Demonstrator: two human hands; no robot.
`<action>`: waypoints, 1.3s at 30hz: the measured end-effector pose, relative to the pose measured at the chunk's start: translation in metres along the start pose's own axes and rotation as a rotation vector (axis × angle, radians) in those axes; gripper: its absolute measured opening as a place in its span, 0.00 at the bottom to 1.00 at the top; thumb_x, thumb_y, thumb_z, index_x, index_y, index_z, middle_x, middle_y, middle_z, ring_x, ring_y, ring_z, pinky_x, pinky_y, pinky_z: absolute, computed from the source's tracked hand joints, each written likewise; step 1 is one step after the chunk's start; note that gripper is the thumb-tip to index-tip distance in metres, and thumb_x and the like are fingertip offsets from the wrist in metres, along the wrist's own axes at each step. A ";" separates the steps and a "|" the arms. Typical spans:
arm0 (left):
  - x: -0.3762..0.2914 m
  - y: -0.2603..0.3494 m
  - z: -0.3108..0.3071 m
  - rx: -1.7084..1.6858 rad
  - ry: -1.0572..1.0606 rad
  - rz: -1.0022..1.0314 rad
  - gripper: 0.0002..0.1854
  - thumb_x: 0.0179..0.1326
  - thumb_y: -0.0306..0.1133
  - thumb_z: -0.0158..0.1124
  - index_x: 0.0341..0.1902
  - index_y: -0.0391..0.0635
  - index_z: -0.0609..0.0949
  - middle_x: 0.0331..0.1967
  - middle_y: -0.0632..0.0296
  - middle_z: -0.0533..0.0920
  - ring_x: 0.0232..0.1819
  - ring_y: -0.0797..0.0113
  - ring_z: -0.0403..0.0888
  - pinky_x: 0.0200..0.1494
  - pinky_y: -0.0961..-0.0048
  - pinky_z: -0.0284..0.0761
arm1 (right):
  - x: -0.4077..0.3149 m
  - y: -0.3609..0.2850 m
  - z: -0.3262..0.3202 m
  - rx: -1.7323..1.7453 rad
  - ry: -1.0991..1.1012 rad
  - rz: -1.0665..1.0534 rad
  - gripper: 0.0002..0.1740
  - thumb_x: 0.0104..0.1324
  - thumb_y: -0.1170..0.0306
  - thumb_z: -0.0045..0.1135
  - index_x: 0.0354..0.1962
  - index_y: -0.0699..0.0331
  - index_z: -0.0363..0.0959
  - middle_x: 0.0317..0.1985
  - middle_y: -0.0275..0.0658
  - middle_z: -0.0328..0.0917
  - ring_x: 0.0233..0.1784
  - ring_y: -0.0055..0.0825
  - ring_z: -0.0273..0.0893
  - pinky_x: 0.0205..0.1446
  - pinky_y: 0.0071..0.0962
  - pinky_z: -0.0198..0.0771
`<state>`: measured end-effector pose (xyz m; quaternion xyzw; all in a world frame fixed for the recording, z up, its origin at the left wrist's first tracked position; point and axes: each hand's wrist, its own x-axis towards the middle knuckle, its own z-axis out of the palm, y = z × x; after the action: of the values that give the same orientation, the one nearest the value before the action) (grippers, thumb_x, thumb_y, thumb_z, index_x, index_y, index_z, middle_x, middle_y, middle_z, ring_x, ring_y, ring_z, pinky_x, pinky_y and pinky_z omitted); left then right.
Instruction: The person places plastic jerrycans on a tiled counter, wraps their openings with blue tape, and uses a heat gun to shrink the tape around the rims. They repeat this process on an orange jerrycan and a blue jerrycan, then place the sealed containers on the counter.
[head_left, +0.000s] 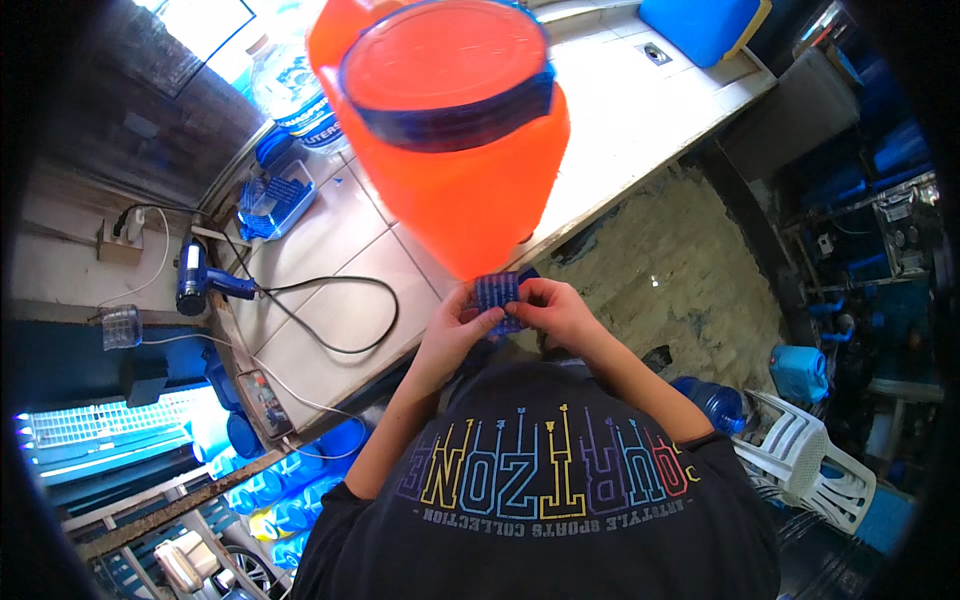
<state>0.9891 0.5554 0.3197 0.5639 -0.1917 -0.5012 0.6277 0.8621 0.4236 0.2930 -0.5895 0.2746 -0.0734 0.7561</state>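
Between my two hands is a small blue printed plastic sleeve (498, 292), probably a shrink seal, just off the counter's front edge. The fingers and thumb of my left hand (456, 315) pinch its left side. My right hand (553, 306) grips the right side with thumb and forefinger. Directly beyond them stands a large orange plastic jug (465, 202). Its round orange lid (450, 67) has a dark blue band (457, 120) around the rim. A clear tub of blue seals (277, 199) sits on the white tiled counter (337, 300) to the left.
A blue heat gun (202, 277) and its looped black cord lie at the counter's left edge, near a phone (264, 405) on a white cable. Behind the jug stands a clear water bottle (292, 97). A blue container (701, 30) is far right; white plastic chairs (795, 442) stand below.
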 end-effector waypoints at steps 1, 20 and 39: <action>0.004 -0.011 0.008 0.027 0.033 0.040 0.17 0.60 0.32 0.62 0.50 0.38 0.73 0.34 0.64 0.79 0.35 0.75 0.77 0.37 0.80 0.74 | -0.002 0.004 -0.010 -0.010 0.028 -0.017 0.07 0.59 0.71 0.61 0.29 0.64 0.72 0.24 0.27 0.74 0.27 0.13 0.70 0.29 0.15 0.64; 0.140 -0.131 0.071 -0.259 0.595 0.162 0.05 0.62 0.34 0.59 0.39 0.49 0.74 0.26 0.74 0.71 0.18 0.85 0.62 0.18 0.86 0.55 | 0.124 0.057 -0.112 -0.073 0.295 -0.046 0.07 0.57 0.73 0.54 0.32 0.63 0.66 0.18 0.30 0.67 0.15 0.15 0.62 0.17 0.18 0.57; 0.163 -0.144 0.059 -0.777 0.603 -0.092 0.12 0.63 0.47 0.55 0.31 0.55 0.75 0.16 0.76 0.70 0.12 0.81 0.63 0.15 0.78 0.53 | 0.100 0.042 -0.081 -0.775 0.184 -0.409 0.23 0.55 0.64 0.60 0.46 0.65 0.65 0.39 0.46 0.72 0.43 0.44 0.71 0.46 0.38 0.67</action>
<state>0.9512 0.4070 0.1544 0.4160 0.2246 -0.3775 0.7963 0.8967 0.3230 0.2086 -0.8625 0.2260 -0.1653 0.4215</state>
